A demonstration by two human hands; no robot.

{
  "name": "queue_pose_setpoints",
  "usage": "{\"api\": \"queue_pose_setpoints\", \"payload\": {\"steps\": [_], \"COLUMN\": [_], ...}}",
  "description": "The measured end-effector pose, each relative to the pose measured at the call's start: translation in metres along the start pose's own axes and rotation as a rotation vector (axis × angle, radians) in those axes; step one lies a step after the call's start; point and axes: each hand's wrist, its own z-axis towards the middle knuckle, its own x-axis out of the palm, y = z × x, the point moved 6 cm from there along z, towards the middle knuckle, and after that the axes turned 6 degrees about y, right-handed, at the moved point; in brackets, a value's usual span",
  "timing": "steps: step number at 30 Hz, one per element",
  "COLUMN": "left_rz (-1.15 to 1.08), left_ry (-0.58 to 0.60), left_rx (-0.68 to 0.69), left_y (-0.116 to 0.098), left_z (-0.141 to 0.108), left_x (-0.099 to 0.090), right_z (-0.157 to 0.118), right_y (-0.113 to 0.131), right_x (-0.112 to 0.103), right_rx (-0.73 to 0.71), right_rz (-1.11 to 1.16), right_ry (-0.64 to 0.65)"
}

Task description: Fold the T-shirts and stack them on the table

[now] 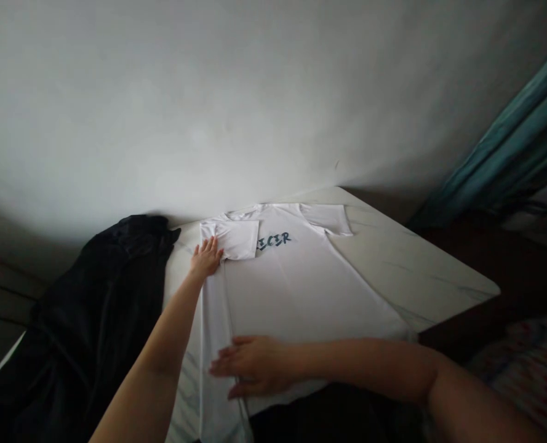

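Forearms: the bare left forearm (162, 338) rises from the lower left of the view, and the bare right forearm (360, 363) crosses in from the right, both reaching over the shirt.

Left hand: the left hand (205, 258) is open with its fingers spread, lying flat on the white T-shirt (291, 295), its fingertips touching the lower edge of the folded sleeve. It grips nothing.

Right hand: the right hand (250, 366) is open, palm down, fingers slightly parted, resting on the near part of the shirt. It grips nothing.

Shirt: it lies flat and face up on the surface (407, 264), collar (243, 215) toward the wall. The folded sleeve (231, 239) is turned in over the chest, just beside the dark blue lettering (274, 241). The other sleeve (328, 218) stays out flat.

Around it: a black garment (93, 320) lies heaped along the left side of the surface. A teal curtain (499, 135) hangs at the right, above patterned cloth (527, 375). A grey-white wall (208, 104) fills the top of the view.
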Motion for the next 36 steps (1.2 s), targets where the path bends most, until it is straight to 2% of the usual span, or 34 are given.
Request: {"api": "queue_pose_setpoints", "payload": {"steps": [2,4,6,8,10,12,15,18,22,27,30,33,36], "left_rz": [0.007,-0.013,-0.045,-0.073,-0.084,-0.075,-0.043,-0.032,-0.093,-0.129,-0.141,-0.132,-0.115], "left_ry": [-0.090,-0.184,-0.223,-0.186,-0.101,-0.029,-0.003,0.007,0.035,0.027,0.021,0.020,0.024], "left_rx": [0.001,0.059,0.187,0.337,0.439,0.456,0.417,0.388,0.372,0.394,0.369,0.261,0.143], "left_y": [-0.013,-0.042,-0.087,-0.136,-0.178,-0.204,-0.223,-0.240,-0.287,-0.373,-0.418,-0.449,-0.467], "left_z": [0.002,0.006,0.010,0.014,0.017,0.021,0.032,0.048,0.071,0.095,0.107,0.117,0.125], "left_x": [-0.007,-0.013,-0.015,-0.012,-0.006,0.000,-0.001,-0.011,-0.031,-0.045,-0.046,-0.043,-0.040], "right_z": [-0.016,-0.042,-0.071,-0.098,-0.125,-0.155,-0.200,-0.228,-0.240,-0.253,-0.257,-0.257,-0.257], "right_y": [-0.045,-0.095,-0.132,-0.151,-0.155,-0.149,-0.135,-0.126,-0.127,-0.131,-0.133,-0.136,-0.141], "right_x": [-0.025,-0.052,-0.071,-0.078,-0.077,-0.073,-0.068,-0.065,-0.069,-0.080,-0.078,-0.071,-0.061], "right_rx": [0.252,0.566,0.773,0.843,0.850,0.875,0.933,0.964,1.007,1.145,1.162,1.147,1.119], "right_rz": [-0.008,-0.100,-0.206,-0.270,-0.289,-0.296,-0.310,-0.312,-0.265,-0.254,-0.308,-0.391,-0.469], "right_ry": [-0.117,-0.245,-0.279,-0.246,-0.208,-0.200,-0.241,-0.306,-0.398,-0.640,-0.716,-0.743,-0.738]}}
